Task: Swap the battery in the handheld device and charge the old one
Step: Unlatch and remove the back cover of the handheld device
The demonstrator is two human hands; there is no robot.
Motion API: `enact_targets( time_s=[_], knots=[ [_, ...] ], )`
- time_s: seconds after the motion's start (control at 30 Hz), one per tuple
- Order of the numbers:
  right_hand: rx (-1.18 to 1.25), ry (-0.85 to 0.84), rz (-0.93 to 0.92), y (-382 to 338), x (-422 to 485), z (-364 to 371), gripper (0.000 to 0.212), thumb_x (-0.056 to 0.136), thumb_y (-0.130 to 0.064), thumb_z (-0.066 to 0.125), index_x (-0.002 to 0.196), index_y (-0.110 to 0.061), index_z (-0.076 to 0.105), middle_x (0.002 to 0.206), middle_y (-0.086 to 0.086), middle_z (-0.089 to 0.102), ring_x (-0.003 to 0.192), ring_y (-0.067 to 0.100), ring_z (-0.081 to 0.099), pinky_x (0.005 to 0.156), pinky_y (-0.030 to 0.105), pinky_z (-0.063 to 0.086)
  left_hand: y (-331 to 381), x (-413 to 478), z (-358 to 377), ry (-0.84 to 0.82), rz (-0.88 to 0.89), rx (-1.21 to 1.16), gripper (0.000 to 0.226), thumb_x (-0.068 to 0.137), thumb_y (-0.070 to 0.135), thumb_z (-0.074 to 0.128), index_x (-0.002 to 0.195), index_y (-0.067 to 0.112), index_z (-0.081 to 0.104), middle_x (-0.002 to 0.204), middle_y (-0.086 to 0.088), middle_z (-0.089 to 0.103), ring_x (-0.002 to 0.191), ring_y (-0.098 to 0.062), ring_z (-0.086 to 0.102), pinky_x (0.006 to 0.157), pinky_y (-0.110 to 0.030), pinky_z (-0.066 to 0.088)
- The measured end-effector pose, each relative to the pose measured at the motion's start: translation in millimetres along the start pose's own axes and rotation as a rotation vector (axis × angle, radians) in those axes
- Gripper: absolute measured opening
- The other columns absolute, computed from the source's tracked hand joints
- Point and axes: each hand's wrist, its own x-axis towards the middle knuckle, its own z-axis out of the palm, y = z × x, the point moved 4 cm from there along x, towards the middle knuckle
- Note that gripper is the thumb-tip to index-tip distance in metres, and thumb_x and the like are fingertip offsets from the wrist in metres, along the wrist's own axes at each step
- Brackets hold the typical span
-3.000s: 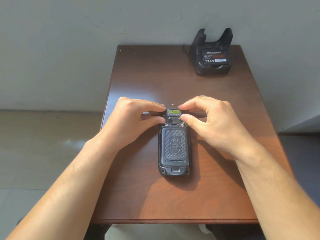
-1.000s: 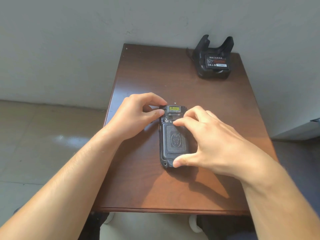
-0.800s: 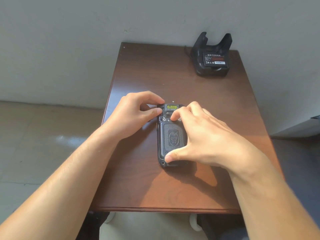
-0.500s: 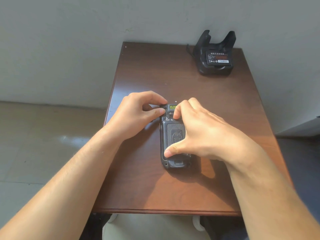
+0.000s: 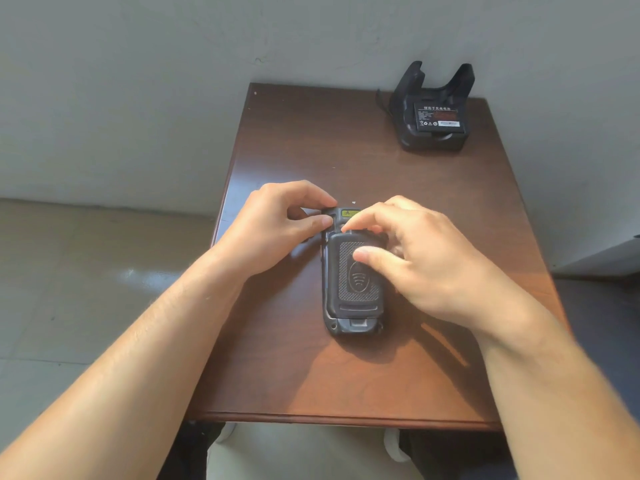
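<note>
The handheld device (image 5: 351, 271) is laid face-down mid-surface (image 5: 304, 372), long axis toward the wall, far end pinched by the left hand (image 5: 277, 230), while the back cover (image 5: 353, 271), directly under the right hand (image 5: 412, 261), is pressed w/ thumb & fingertips, prob. being worked loose.

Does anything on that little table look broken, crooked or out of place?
Nothing stands out. The handheld device lies face down and square on the table with both hands at its top end, its back cover looks intact, and the charging cradle stands upright at the far right corner holding a battery.
</note>
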Motion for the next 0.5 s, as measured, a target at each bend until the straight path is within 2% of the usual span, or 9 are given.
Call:
enact_targets(
  time_s=[0.03, 0.1, 0.2, 0.27, 0.4, 0.5],
  knots=[
    [0.069, 0.017, -0.018, 2.3, -0.4, -1.8, 0.021, 0.091, -0.026, 0.07, 0.111, -0.031, 0.071, 0.098, -0.014, 0.06, 0.083, -0.009, 0.061, 0.081, 0.015, 0.045, -0.1, 0.0, -0.4, -0.004, -0.005, 0.001, 0.017, 0.089, 0.018, 0.076, 0.104, 0.025, 0.076, 0.077, 0.028, 0.07, 0.057, 0.003, 0.057, 0.061, -0.008, 0.042],
    [0.24, 0.028, -0.044, 3.2, -2.4, -7.4, 0.018, 0.094, -0.019, 0.067, 0.109, -0.026, 0.073, 0.1, -0.011, 0.072, 0.094, 0.001, 0.07, 0.088, 0.026, 0.053, 0.6, 0.5, -1.5, -0.013, -0.012, -0.004, 0.017, 0.089, 0.017, 0.076, 0.104, 0.024, 0.076, 0.073, 0.031, 0.069, 0.056, 0.003, 0.056, 0.061, -0.008, 0.041],
    [0.463, 0.053, -0.034, 9.5, -9.5, -28.3, 0.022, 0.095, -0.002, 0.065, 0.107, -0.018, 0.075, 0.098, -0.009, 0.079, 0.094, 0.001, 0.072, 0.086, 0.015, 0.052, 2.0, 1.6, -2.1, -0.025, -0.015, -0.016, 0.016, 0.09, 0.013, 0.075, 0.104, 0.019, 0.075, 0.064, 0.033, 0.065, 0.052, 0.005, 0.054, 0.057, -0.005, 0.038],
    [0.432, 0.075, -0.002, 25.5, -15.2, -43.2, 0.024, 0.093, -0.004, 0.066, 0.107, -0.02, 0.076, 0.102, -0.007, 0.079, 0.097, 0.005, 0.073, 0.089, 0.018, 0.054, 2.3, 1.7, -2.1, -0.023, -0.021, -0.027, 0.015, 0.09, 0.012, 0.075, 0.104, 0.018, 0.075, 0.064, 0.032, 0.066, 0.051, 0.005, 0.053, 0.056, -0.005, 0.039],
    [0.351, -0.008, 0.128, 65.8, -28.0, -46.6, 0.022, 0.09, -0.006, 0.07, 0.101, -0.024, 0.077, 0.099, -0.001, 0.08, 0.095, 0.019, 0.076, 0.088, 0.035, 0.06, 3.4, 1.7, -1.6, -0.021, -0.024, -0.043, 0.015, 0.089, 0.014, 0.075, 0.103, 0.02, 0.076, 0.074, 0.024, 0.071, 0.055, 0.003, 0.055, 0.06, -0.008, 0.042],
    [0.312, -0.039, 0.176, 82.3, -32.0, -41.0, 0.018, 0.09, -0.01, 0.072, 0.1, -0.024, 0.077, 0.098, -0.002, 0.08, 0.095, 0.017, 0.076, 0.093, 0.041, 0.059, 5.1, 1.7, -1.9, -0.024, -0.019, -0.014, 0.016, 0.09, 0.014, 0.074, 0.104, 0.02, 0.076, 0.068, 0.03, 0.068, 0.054, 0.002, 0.054, 0.058, -0.006, 0.04]
  ],
)
